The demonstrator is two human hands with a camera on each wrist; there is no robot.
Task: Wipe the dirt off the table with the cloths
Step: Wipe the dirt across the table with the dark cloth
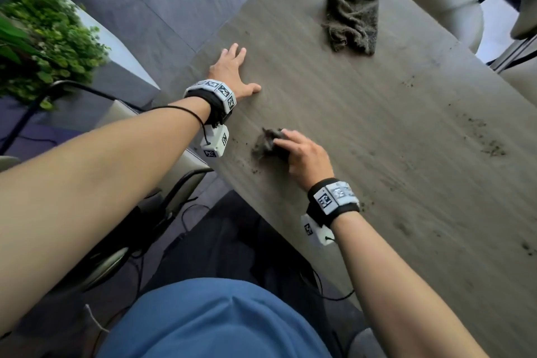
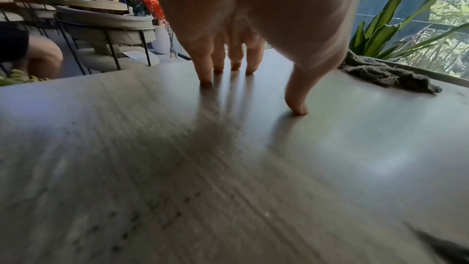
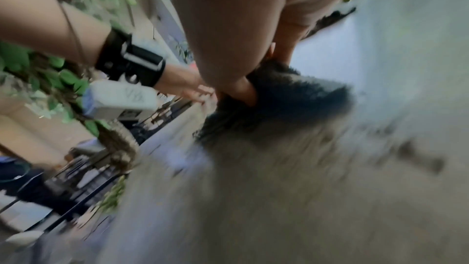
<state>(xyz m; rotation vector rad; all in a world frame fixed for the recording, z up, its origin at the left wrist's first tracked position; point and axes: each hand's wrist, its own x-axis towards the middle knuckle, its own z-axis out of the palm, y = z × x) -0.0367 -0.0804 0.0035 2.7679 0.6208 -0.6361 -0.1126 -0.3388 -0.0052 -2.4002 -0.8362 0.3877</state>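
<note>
Head view: a person's left hand (image 1: 232, 71) lies flat on a grey table (image 1: 377, 131), fingers spread and straight. Their right hand (image 1: 305, 158) grips a small dark cloth (image 1: 268, 144), fingers curled over it, the cloth bunched beneath and ahead of the fingertips. Dirt (image 1: 491, 148) is scattered to the right of that hand. A second cloth (image 1: 353, 20) lies crumpled well beyond both hands.

Left wrist view: the fingertips (image 2: 206, 79) press the tabletop; the second cloth sits past the thumb.

Right wrist view, blurred: fingers pinch the dark cloth against the table.
</note>
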